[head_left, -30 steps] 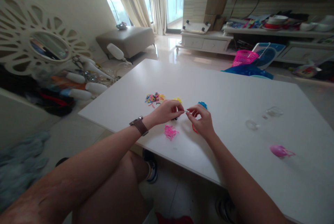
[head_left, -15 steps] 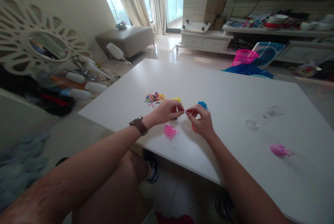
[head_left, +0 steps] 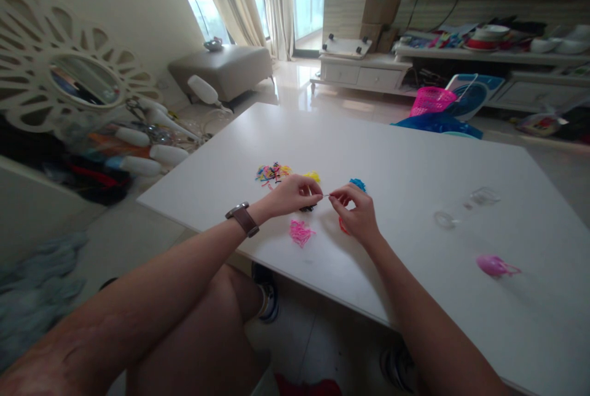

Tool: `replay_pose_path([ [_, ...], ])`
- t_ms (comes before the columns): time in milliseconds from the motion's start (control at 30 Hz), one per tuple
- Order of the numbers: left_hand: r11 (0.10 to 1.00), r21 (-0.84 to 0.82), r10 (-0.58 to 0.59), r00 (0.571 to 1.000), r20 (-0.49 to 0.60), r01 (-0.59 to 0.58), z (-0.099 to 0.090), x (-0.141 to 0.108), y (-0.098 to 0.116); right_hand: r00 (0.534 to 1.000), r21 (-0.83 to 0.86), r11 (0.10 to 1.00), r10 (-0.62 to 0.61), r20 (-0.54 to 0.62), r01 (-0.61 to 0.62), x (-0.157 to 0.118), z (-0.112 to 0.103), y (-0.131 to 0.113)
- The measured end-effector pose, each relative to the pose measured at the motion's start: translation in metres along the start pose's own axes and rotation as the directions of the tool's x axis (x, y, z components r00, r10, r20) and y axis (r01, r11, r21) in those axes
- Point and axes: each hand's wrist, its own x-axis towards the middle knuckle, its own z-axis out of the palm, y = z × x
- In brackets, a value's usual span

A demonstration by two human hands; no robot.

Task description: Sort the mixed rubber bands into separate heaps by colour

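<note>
My left hand (head_left: 294,194) and my right hand (head_left: 355,214) meet above the white table (head_left: 396,156), fingertips pinched on a thin, pale elastic band (head_left: 325,195) stretched between them. A brown watch sits on my left wrist. Around the hands lie small heaps of tiny bands: a mixed-colour pile (head_left: 273,173) to the left, yellow (head_left: 313,176) and blue (head_left: 357,184) behind the hands, pink (head_left: 301,233) in front, and an orange-red one (head_left: 342,225) partly under my right hand. Something dark lies under my left hand.
A clear plastic container and its lid (head_left: 463,207) lie on the table's right side, with a pink object (head_left: 495,266) nearer the front edge. Beyond the table are a pink basket (head_left: 431,101), a low TV cabinet, a grey ottoman (head_left: 224,69), and floor clutter at left.
Both hands stay pinched together in nearly the same spot; the left hand has shifted slightly up and the band between the fingertips is stretched a little.
</note>
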Motion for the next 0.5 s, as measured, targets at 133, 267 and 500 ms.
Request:
replay_pose_path([
  [133,0.999,-0.032,0.005,1.0,0.013,-0.005,0.0018,0.0012,-0.0022,1.0,0.017,1.0,0.016,-0.004,-0.016,-0.0001,0.0003,-0.0007],
  [267,0.999,-0.044,0.023,1.0,0.007,-0.023,0.0035,0.0017,-0.0037,0.994,0.091,0.99,0.112,-0.004,-0.111,0.0003,0.0022,-0.0005],
  [500,0.999,-0.039,0.033,0.999,0.022,-0.032,0.0039,0.0018,-0.003,0.953,0.264,0.916,0.287,0.098,-0.303,0.0005,0.0082,0.0054],
])
